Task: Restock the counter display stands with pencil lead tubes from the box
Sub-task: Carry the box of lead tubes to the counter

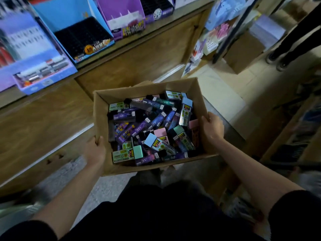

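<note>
I am holding the cardboard box (99, 119) at centre, my left hand (94, 150) gripping its 8 o'clock corner and my right hand (212, 131) curling over its 3 o'clock wall; the fingers underneath are hiding from view. Pencil lead tubes (151, 129) are lying jumbled inside. At 11 o'clock the worktop (159, 26) is carrying a blue display stand (66, 13) and a purple display stand (119, 9), both blurring. At 2 o'clock another person's shoes (272, 56) are standing, with the legs running out of frame.

Brown carton (243, 53) on floor (217, 94) — shoes (271, 57), seemingly, beyond.
</note>
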### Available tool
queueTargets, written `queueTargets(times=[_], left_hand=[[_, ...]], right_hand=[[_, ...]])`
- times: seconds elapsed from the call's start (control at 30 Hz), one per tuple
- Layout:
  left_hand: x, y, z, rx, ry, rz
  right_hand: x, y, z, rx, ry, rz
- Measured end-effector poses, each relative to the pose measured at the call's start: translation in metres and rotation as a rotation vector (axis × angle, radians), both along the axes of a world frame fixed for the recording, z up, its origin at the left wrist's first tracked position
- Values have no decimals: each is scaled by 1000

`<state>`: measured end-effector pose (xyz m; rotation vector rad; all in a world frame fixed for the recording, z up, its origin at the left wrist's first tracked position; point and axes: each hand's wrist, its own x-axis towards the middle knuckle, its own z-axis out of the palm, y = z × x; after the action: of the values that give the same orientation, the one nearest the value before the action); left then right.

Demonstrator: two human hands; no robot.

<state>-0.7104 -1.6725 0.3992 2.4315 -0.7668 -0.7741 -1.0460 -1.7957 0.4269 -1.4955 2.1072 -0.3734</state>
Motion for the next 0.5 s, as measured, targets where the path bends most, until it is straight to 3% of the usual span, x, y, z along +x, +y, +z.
queueTargets(times=[0.5], left_hand=[[-12,-82,-16,8,34,267]], right_hand=[[31,-169,-12,27,17,305]])
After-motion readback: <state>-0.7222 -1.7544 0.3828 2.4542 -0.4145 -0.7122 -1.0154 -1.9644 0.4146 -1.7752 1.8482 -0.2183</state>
